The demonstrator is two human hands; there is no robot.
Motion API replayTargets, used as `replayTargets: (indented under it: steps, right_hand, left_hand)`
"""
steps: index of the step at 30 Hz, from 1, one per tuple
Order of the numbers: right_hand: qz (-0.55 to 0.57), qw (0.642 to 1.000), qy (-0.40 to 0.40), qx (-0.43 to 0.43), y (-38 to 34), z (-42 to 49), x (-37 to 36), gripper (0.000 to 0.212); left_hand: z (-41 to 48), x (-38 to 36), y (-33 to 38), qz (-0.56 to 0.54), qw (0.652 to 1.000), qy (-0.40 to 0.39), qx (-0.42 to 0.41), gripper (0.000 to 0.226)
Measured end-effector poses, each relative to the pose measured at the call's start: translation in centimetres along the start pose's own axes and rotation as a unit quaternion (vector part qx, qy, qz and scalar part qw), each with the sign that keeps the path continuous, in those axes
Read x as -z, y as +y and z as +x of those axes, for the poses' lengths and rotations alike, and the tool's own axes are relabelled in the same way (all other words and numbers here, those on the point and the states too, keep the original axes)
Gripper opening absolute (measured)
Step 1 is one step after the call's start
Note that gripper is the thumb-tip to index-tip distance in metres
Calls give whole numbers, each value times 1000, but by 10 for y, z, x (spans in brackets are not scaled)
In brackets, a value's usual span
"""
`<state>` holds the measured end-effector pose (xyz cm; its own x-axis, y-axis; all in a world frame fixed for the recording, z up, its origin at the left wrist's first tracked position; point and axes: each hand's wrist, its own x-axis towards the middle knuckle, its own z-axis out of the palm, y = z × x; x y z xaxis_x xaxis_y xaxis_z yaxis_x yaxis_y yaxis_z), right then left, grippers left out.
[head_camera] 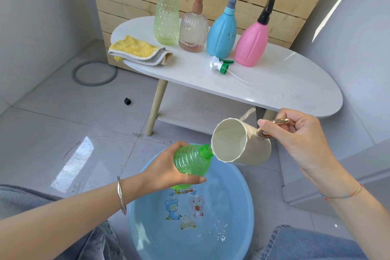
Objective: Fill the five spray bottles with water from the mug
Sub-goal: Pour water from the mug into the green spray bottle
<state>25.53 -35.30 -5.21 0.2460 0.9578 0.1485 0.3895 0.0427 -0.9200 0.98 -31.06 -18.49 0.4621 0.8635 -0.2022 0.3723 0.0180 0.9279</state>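
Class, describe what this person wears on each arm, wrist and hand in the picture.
The left hand has a plain silver bangle at its wrist. The right hand has a thin multicoloured thread bracelet at its wrist. No sleeves or gloves show.

The white table (274, 82) bears four spray bottles (221, 34), a loose sprayer head (219, 65) (green collar) and a yellow cloth (137, 49).

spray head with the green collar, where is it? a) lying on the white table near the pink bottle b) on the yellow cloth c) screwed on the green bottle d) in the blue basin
a: the spray head lies on the white table beside the pink bottle; the green bottle has no top.
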Motion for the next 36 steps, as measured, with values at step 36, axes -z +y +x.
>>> replayTargets:
  steps: [36]
  right_hand:
    - [-107,989,0,98,-17,-4,-2,47]
  left_hand:
    - [-2,-3,2,-28,999,-13,22,69]
